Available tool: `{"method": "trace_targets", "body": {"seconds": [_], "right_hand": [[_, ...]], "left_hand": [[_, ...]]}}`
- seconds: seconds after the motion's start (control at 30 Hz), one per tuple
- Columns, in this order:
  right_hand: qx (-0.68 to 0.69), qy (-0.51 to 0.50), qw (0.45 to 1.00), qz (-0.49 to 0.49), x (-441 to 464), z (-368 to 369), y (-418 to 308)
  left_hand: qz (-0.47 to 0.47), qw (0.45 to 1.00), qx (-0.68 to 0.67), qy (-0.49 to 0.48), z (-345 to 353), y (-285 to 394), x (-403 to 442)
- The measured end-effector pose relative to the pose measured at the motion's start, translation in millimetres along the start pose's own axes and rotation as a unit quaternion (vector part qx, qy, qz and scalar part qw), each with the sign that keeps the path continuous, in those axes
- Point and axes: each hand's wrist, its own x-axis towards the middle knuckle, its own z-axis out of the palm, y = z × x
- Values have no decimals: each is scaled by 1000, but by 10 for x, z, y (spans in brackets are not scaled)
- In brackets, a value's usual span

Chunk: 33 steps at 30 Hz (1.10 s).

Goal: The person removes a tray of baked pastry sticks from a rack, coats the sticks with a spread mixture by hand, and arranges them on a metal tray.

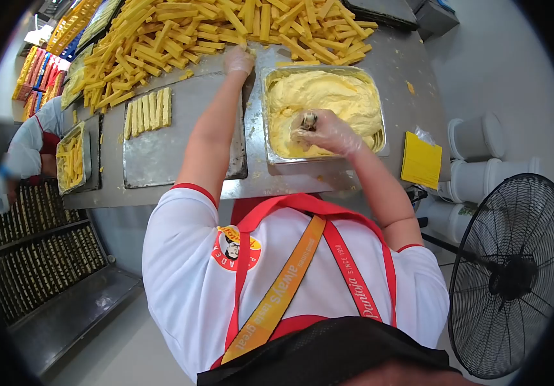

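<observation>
My left hand [239, 60], in a clear glove, reaches to the front edge of a big pile of yellow sticks [187, 26] that look like cut cake or bread. Its fingers look closed, but what they hold is hidden. My right hand [328, 133], gloved too, is closed round the handle of a tool [308, 120] whose lower end is out of sight. That hand is over a metal pan [382, 122] full of pale yellow cream [325, 90]. On a flat metal tray [183, 154] left of the pan, several cream-coated sticks [148, 113] lie side by side.
A yellow cloth or sponge [422, 161] lies at the table's right edge. White buckets [476, 136] and a black fan [512, 276] stand to the right. At left, a co-worker's sleeve [32, 138] is near a smaller pan [85, 164] of sticks, above a loaded rack [38, 257].
</observation>
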Motion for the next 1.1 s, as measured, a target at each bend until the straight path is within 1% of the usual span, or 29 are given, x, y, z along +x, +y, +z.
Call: {"method": "trace_targets", "body": {"seconds": [0.03,0.07,0.1,0.13,0.17,0.2,0.23,0.3,0.33,0.37,0.43,0.47,0.53,0.57,0.6,0.63,0.67,0.77,0.8,0.83,0.87,0.97,1.07,1.1], "right_hand": [[65,-35,995,66,8,-28,50],[129,-69,981,129,18,-63,84],[75,22,990,117,43,-213,-70],[-3,73,995,65,62,-238,-17],[-81,123,989,12,91,-253,55],[-157,172,972,-41,92,-248,96],[-186,164,961,-126,-16,-210,-2],[-111,27,982,-152,-196,-125,-160],[-72,-43,983,-163,-251,-112,-215],[18,-154,988,-24,-264,-190,-211],[-2,-26,998,51,-153,-333,-64],[-14,39,995,88,-87,-380,14],[-84,165,983,6,-33,-400,121],[-119,228,966,-36,-34,-393,164],[19,215,976,-19,-80,-366,88],[156,196,968,1,-161,-313,-67],[291,174,941,21,-209,-259,-173],[343,168,924,21,-209,-158,-264],[236,177,954,46,-186,-163,-155],[126,184,972,70,-129,-184,7],[14,188,978,92,-96,-185,157],[155,205,963,80,-142,-182,31],[337,176,925,24,-219,-122,-281],[320,172,931,31,-196,-105,-195]], "left_hand": [[-45,997,-57,-30,-346,211,-178],[-46,997,-65,-12,-491,280,-286],[-47,996,-73,6,-585,325,-357],[-48,995,-80,23,-694,363,-459],[-32,992,-113,41,-828,388,-603],[-16,987,-146,57,-992,414,-789],[0,981,-178,74,-1171,453,-979],[50,969,-240,42,-1677,690,-1429],[73,960,-271,24,-1851,801,-1638],[52,953,-297,-22,-1933,881,-1830],[5,931,-345,-117,-1990,1020,-2151],[15,939,-317,-134,-1927,1039,-2231],[36,950,-260,-168,-1813,1063,-2393],[27,951,-255,-172,-1784,1065,-2458],[57,958,-249,-135,-1734,1047,-2467],[85,962,-242,-98,-1654,1013,-2483],[113,963,-235,-62,-1585,976,-2512],[61,967,-224,-103,-1653,1057,-2527],[61,966,-230,-99,-1650,1066,-2546],[61,965,-236,-94,-1646,1072,-2562],[61,964,-242,-90,-1645,1073,-2574],[69,970,-218,-81,-1588,1012,-2549],[60,969,-222,-84,-1556,985,-2537],[37,969,-228,-91,-1581,1012,-2542]]}}
